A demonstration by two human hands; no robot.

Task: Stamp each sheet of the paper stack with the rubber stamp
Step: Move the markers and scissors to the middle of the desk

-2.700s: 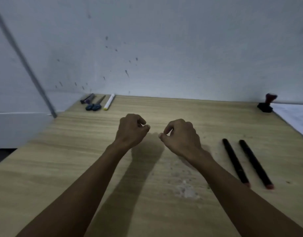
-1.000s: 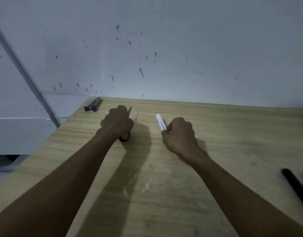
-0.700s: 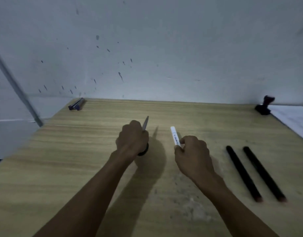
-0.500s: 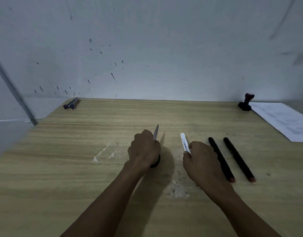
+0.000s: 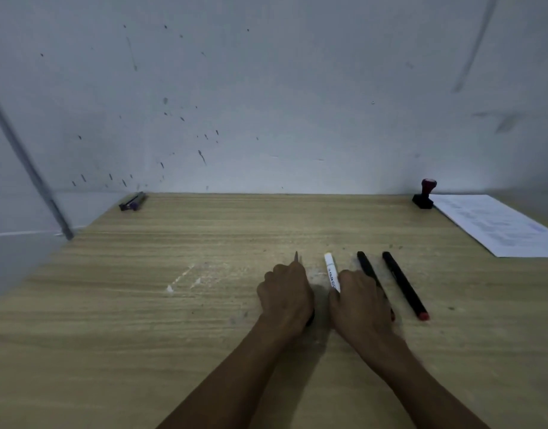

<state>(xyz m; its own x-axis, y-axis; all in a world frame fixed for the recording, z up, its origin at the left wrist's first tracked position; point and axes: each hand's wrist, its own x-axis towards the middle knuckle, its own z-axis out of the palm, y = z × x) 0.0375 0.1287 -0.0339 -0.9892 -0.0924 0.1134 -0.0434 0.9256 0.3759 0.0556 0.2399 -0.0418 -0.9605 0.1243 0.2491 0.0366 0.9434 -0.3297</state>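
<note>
Wooden table (image 5: 142, 305) fills the view, grey wall behind. Paper stack (image 5: 495, 224) lies flat at the far right corner, part cut by the frame edge; looks thin, only a few sheets as far as I can tell. Rubber stamp (image 5: 424, 196) stands upright just left of the stack's near corner, touching or almost touching it, black base, red knob on top. Both well away from the hands; no stamping begun, judging by layout.

Left hand (image 5: 286, 297) is curled round scissors (image 5: 296, 258): a blade tip pokes out above the knuckles, a dark handle loop shows under the wrist. Right hand (image 5: 358, 300) holds a white marker (image 5: 331, 272), fingers wrapped on its lower end, cap end pointing away. It sits just left of two black markers (image 5: 401, 284) lying parallel on the table; the hand overlaps the nearer one, contact unclear. Dark pen-like items (image 5: 132, 202) sit at the far left corner, blurred.

Handling guess: stamp is light, rigid, top-heavy, so it could tip if knocked; take it by the narrow neck below the red knob, press straight down. Paper is light, floppy, slides easily on smooth wood; one hand should pin the stack flat and peel sheets by a corner. Both hands need emptying first.
</note>
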